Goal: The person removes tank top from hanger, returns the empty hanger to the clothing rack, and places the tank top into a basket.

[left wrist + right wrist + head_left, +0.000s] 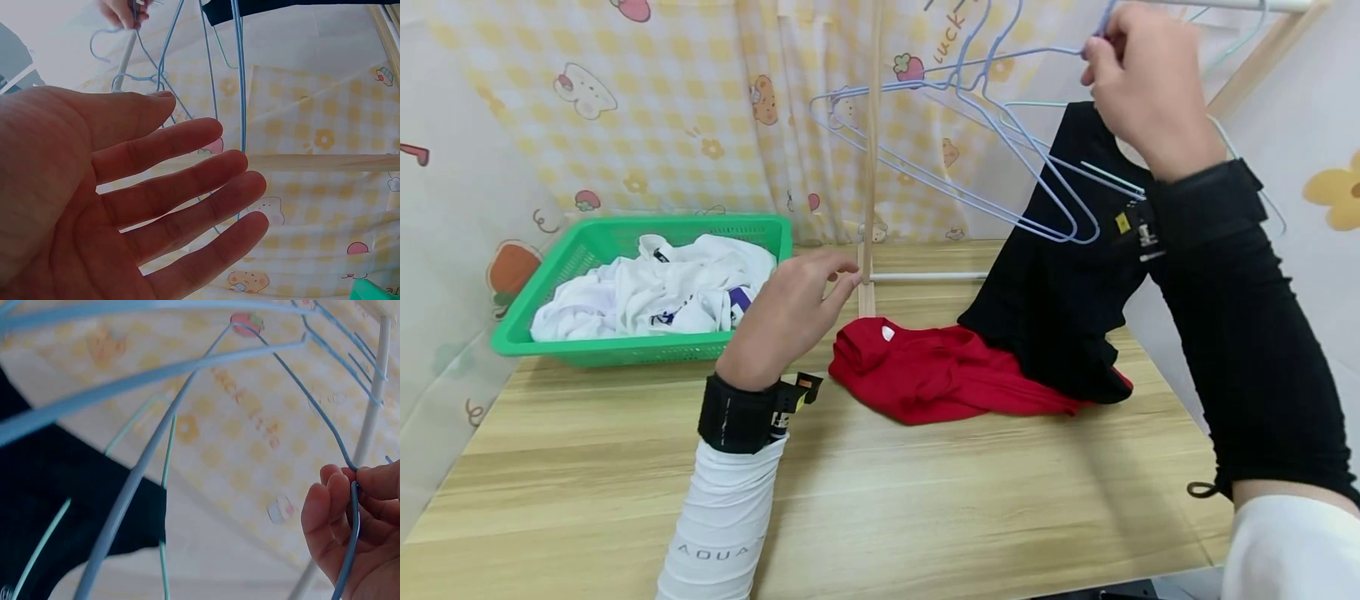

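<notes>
My right hand (1157, 92), raised at the upper right, pinches the wire of a blue hanger (326, 420) between thumb and fingers. More blue hangers hang just left of it and overlap it in the head view. My left hand (793, 312) is over the table between basket and rack; in the left wrist view its fingers are spread and hold nothing. Below the right hand, a black garment (1067, 292) hangs on a mint green hanger (165, 456). Its lower end overlaps a crumpled red garment (917, 375) on the table.
A green basket (640, 344) with white clothes (700, 275) stands at the back left. The rack has a wooden post (872, 142) near my left hand and a white rail (378, 387) at the top right. A patterned curtain (647, 108) hangs behind.
</notes>
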Demonstrator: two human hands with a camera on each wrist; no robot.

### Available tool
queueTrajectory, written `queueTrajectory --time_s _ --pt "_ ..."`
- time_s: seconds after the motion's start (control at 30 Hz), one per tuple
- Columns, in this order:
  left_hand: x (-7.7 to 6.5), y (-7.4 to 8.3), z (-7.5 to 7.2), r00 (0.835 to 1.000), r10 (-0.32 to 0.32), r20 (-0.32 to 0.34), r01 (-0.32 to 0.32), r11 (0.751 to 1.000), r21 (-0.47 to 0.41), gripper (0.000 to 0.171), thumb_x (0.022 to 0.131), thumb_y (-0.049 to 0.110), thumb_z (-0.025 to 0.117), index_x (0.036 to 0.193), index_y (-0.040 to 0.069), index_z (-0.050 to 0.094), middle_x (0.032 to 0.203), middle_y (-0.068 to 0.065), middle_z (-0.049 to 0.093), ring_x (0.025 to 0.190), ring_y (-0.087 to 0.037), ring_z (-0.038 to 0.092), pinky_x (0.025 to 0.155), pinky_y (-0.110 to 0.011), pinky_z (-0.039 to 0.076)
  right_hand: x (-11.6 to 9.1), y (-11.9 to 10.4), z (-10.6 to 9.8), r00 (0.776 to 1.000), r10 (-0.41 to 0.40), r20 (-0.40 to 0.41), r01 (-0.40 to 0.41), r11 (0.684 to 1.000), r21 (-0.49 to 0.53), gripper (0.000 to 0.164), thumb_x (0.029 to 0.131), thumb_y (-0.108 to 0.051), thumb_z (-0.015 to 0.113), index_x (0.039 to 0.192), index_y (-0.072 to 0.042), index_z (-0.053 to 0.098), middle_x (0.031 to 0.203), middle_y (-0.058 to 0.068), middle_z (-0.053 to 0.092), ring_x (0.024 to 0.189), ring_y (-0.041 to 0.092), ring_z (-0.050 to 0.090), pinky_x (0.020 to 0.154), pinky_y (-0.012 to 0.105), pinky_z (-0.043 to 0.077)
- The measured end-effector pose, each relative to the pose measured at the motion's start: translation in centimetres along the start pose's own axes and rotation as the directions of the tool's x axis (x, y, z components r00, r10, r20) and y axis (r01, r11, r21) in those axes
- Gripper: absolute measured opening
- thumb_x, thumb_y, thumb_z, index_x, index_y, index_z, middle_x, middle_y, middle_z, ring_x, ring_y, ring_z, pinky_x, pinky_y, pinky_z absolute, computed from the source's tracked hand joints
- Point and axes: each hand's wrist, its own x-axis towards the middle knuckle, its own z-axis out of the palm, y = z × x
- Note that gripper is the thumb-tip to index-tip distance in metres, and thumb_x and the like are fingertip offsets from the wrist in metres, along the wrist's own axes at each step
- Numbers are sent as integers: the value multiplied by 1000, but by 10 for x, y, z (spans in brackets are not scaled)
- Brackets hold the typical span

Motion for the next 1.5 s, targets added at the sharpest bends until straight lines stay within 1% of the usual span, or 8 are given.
queueTrajectory --time_s 0.23,0.37,0.47,0.83,1.07,1.17,1.33,1.5 --pt "1 -1 -1 1000 -7 7 7 1000 -8 25 110 16 63 127 2 76 125 -14 76 116 -30 71 100 -48 60 23 -13 18 993 9 117 -7 1000 -16 49 118 -33 38 146 -1 61 88 -20 45 76 -10 43 77 15 40" --pt "1 -2 -1 1000 -19 10 19 1000 -19 25 111 16 63 126 3 77 125 -13 76 118 -30 70 101 -48 59 25 -18 32 986 -12 168 11 1000 3 49 118 -32 38 149 0 59 112 3 67 80 -5 44 77 21 41" --pt "0 -3 -1 1000 -26 2 26 1000 -17 25 111 16 62 127 3 77 126 -13 76 119 -29 70 102 -48 58 24 -20 40 982 -61 181 60 998 12 48 118 -30 38 145 3 61 130 20 69 79 -3 44 75 23 40" --pt "0 -2 -2 1000 -25 -1 24 1000 -12 26 111 18 61 127 3 76 126 -14 76 120 -32 70 102 -49 58 21 -14 44 970 -98 224 102 995 -7 48 117 -28 40 142 7 62 140 25 69 90 18 54 68 26 39" --pt "0 -1 -2 1000 -20 -6 19 1000 -11 28 112 18 61 130 2 75 129 -15 76 123 -33 70 105 -49 57 15 -11 25 960 -20 281 33 999 -41 52 116 -33 41 150 4 54 149 28 59 121 39 56 80 26 37" --pt "0 -1 -3 1000 -12 -13 12 1000 -11 30 111 18 62 133 2 74 130 -16 75 124 -34 70 106 -50 57 8 -13 9 971 7 241 1 999 -34 54 115 -37 41 154 -1 52 154 24 56 127 36 53 84 23 35" --pt "0 0 -3 1000 -13 -16 13 1000 -4 32 111 18 63 137 1 71 131 -17 74 125 -34 69 106 -50 57 -9 -26 -10 997 -36 73 34 999 33 52 113 -40 48 153 -9 58 152 16 59 108 2 44 90 16 41" --pt "-1 1 -3 1000 -22 -14 22 1000 0 35 111 18 63 140 0 69 134 -18 72 127 -33 67 108 -50 56 -38 -40 -13 983 -158 -91 169 976 135 50 111 -39 55 157 -18 57 153 10 61 119 11 60 96 8 42"
